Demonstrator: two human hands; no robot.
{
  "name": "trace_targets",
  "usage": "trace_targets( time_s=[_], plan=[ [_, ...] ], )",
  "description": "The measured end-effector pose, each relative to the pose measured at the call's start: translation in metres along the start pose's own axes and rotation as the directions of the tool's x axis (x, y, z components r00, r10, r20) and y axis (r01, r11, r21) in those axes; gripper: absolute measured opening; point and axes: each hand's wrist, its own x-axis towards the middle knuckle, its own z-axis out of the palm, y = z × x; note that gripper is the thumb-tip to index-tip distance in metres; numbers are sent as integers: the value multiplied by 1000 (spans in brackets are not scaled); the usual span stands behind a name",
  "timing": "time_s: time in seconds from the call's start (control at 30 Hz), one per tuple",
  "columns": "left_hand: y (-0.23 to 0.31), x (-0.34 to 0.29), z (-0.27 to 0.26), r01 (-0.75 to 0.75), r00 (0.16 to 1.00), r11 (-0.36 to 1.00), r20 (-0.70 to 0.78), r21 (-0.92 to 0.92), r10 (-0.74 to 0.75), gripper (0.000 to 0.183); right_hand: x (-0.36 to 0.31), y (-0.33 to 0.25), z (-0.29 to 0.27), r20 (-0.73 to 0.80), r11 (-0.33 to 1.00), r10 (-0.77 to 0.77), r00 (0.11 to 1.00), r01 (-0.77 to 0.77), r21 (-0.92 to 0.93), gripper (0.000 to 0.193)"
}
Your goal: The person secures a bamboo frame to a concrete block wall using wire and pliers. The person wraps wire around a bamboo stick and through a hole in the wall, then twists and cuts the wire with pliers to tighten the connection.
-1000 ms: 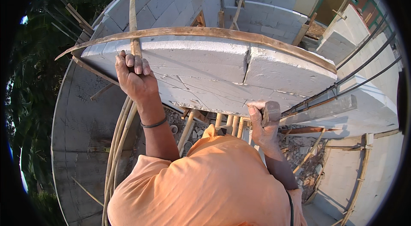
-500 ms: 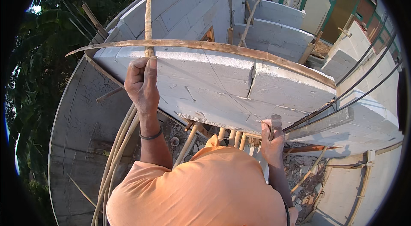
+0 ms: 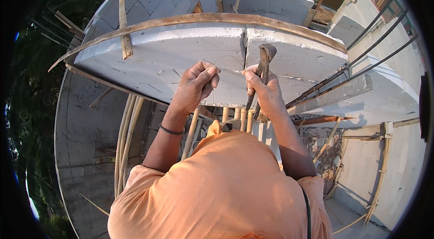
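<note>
- The left hand (image 3: pixel 199 81), fingers pinched narrow, holds a thin, curved wire (image 3: pixel 228 56) that spans toward the right hand (image 3: pixel 269 93).
- That right hand grips a dark metal tool with a blunt head (image 3: pixel 265 65), head pointing far.
- Beyond both stands a white block wall (image 3: pixel 181 53); a long brown wooden strip (image 3: pixel 190 18) runs along its far edge.

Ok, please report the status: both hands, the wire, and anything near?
Left hand pinching thin wire; right hand gripping pincers. Wire curved between hands, not taut. Wooden strip along top of block wall, beyond both hands.
</note>
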Motion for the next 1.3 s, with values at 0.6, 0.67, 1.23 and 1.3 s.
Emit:
trace_targets(
  time_s=[0.6,0.67,1.23,1.3],
  plan=[
    [-32,42,37,-139,986,962,-123,-234,113,22,-8,17,1,-20,986,46,999,-48,-162,15],
    [-28,40,31,-159,978,957,-173,-242,119,27,-9,18,-1,-17,989,57,998,-59,-136,15],
    [-43,15,-6,-233,958,874,-254,-426,131,33,-5,46,37,59,985,172,983,-171,-23,19],
    [-45,3,-16,-270,923,901,-358,-340,142,33,-2,50,44,98,979,189,977,-180,-94,20]
  ],
)
